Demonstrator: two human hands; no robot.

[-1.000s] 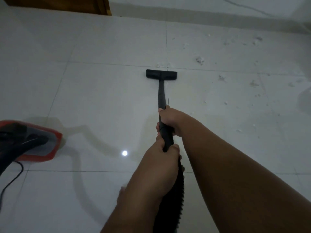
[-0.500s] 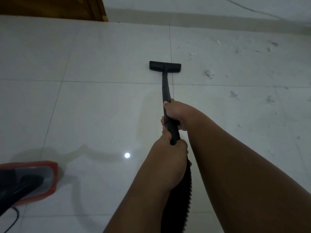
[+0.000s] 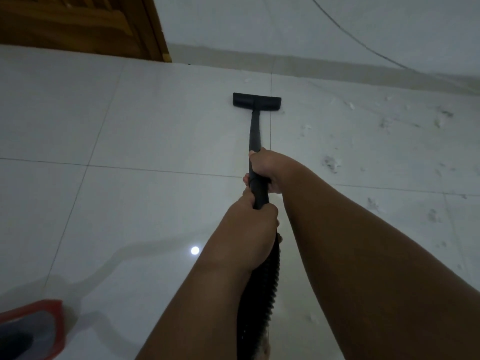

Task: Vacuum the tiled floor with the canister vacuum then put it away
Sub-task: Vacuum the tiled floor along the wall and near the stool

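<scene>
Fingers (image 3: 271,213) curled round forward-pointing wand (image 3: 255,131), left hand (image 3: 249,229) behind right hand (image 3: 267,168), nozzle (image 3: 256,101) seemingly flat

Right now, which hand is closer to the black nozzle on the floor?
Right. The right hand grips the wand further along, nearer the nozzle; the left hand grips just behind it, where the hose starts.

Upper left of frame: brown wooden door (image 3: 78,24), panelled, dim. Right of it, across the top: pale wall (image 3: 233,19), with a beige skirting (image 3: 311,64) band along its foot. Upper right: thin dark cable (image 3: 363,44), slanting down the wall toward the skirting.
</scene>
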